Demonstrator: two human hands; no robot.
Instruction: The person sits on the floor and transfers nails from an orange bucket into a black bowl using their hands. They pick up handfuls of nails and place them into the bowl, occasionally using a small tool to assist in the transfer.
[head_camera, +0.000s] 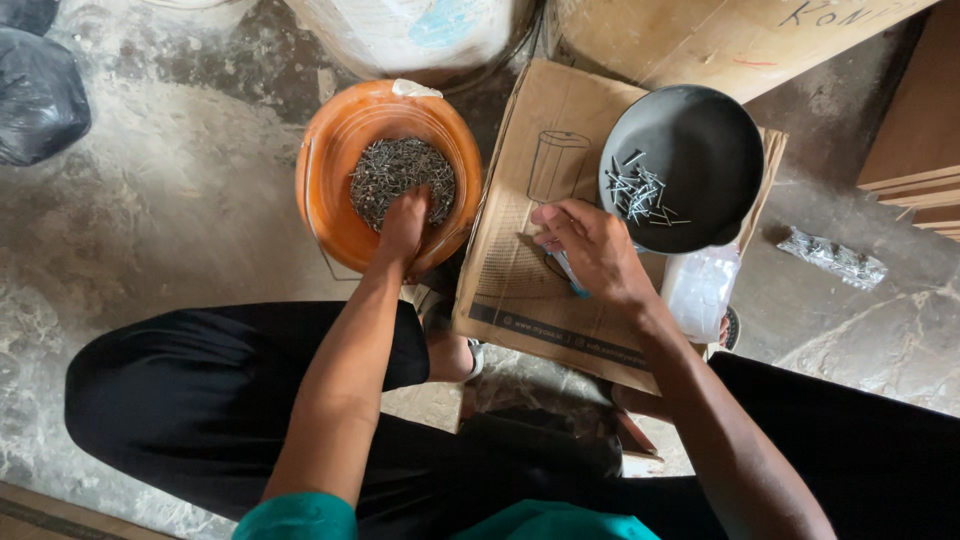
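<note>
An orange plastic bowl (335, 170) on the floor holds a heap of small dark nails (395, 170). My left hand (405, 222) reaches into that heap, fingers buried among the nails. To the right, a grey bowl (710, 140) holds a small scatter of nails (640, 193) and rests on a flattened cardboard box (530, 250). My right hand (590, 248) hovers at the grey bowl's near left edge, fingers pinched together; what they pinch is too small to tell. A bluish item shows under that hand.
A clear plastic bag (700, 288) lies on the cardboard below the grey bowl. A black bag (40, 95) sits far left, a white sack (410, 30) and a large cardboard box (720, 35) at the top, wooden boards (920, 140) at right. My black-trousered legs fill the bottom.
</note>
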